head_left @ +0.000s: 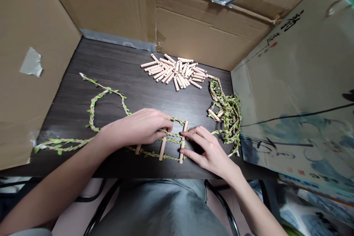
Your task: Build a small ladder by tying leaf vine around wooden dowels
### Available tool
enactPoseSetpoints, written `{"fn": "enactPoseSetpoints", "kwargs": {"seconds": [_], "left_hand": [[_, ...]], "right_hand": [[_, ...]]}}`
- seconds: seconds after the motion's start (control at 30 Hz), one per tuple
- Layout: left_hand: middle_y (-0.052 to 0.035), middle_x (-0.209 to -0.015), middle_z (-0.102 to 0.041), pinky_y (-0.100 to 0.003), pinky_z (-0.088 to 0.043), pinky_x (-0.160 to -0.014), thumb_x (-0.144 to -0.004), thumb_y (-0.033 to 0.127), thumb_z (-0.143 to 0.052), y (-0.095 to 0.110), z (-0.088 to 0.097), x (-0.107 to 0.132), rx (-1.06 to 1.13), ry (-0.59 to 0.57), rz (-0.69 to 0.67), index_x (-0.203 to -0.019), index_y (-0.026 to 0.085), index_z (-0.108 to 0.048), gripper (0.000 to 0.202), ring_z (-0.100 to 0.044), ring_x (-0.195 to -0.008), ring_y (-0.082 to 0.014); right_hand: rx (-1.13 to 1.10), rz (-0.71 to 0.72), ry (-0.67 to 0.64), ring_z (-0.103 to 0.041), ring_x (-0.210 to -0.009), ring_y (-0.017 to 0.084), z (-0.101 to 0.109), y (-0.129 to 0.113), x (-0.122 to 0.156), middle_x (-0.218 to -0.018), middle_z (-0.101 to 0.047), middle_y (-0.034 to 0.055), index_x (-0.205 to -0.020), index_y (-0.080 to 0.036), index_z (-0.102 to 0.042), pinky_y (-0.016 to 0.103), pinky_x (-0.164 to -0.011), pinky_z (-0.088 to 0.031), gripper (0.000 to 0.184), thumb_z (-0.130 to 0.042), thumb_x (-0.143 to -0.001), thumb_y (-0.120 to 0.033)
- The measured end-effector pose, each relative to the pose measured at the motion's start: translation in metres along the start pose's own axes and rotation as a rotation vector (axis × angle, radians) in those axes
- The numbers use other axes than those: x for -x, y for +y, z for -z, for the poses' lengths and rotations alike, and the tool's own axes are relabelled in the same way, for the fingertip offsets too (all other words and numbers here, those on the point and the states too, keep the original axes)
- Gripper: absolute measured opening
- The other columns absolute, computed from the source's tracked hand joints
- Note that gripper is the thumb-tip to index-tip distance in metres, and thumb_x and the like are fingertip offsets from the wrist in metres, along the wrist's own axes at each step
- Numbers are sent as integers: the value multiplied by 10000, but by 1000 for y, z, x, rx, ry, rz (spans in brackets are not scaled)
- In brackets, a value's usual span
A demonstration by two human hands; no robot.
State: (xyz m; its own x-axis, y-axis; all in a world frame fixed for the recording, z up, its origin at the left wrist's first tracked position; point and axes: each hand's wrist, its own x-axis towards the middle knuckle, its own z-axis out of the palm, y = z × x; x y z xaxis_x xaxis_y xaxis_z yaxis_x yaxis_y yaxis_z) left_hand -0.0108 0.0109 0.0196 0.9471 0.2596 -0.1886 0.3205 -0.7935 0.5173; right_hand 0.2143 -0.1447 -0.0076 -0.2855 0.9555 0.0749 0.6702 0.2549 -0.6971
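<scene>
On the dark wooden table (116, 62), three short wooden sticks stand side by side like ladder rungs, tied by a leafy green vine cord (105, 94). My left hand (143, 125) is closed, pinching the vine at the middle stick (162, 149). My right hand (206, 147) lies with fingers stretched out, its fingertips pressing on the rightmost stick (183, 142). The leftmost stick (138, 149) is partly hidden under my left hand.
A pile of several loose wooden sticks (177, 70) lies at the back of the table. A tangled bundle of vine cord (228, 114) sits at the right edge with one stick in it. Cardboard walls (193, 25) enclose the table; a printed paper bag (298, 99) stands at right.
</scene>
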Motion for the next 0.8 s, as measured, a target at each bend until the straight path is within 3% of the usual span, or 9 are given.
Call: {"fn": "enactPoseSetpoints", "kwargs": {"seconds": [0.63, 0.8], "left_hand": [[4, -932, -730, -289, -423, -774, -953, 163, -618, 2, 1, 5, 19, 30, -17, -995, 236, -749, 155, -681, -897, -188], [4, -968, -725, -272, -412, -723, -1027, 238, -549, -2, 11, 8, 32, 200, 56, -986, 214, -705, 163, -670, -847, -161]], "right_hand": [[-8, 20, 38, -630, -992, 241, -2, -1, 0, -1073, -673, 92, -1335, -206, -627, 394, -854, -546, 384, -706, -992, -361], [58, 43, 134, -625, -981, 224, 5, -3, -21, -1031, -668, 78, -1241, -192, -655, 372, -868, -535, 243, -651, -1028, -309]]}}
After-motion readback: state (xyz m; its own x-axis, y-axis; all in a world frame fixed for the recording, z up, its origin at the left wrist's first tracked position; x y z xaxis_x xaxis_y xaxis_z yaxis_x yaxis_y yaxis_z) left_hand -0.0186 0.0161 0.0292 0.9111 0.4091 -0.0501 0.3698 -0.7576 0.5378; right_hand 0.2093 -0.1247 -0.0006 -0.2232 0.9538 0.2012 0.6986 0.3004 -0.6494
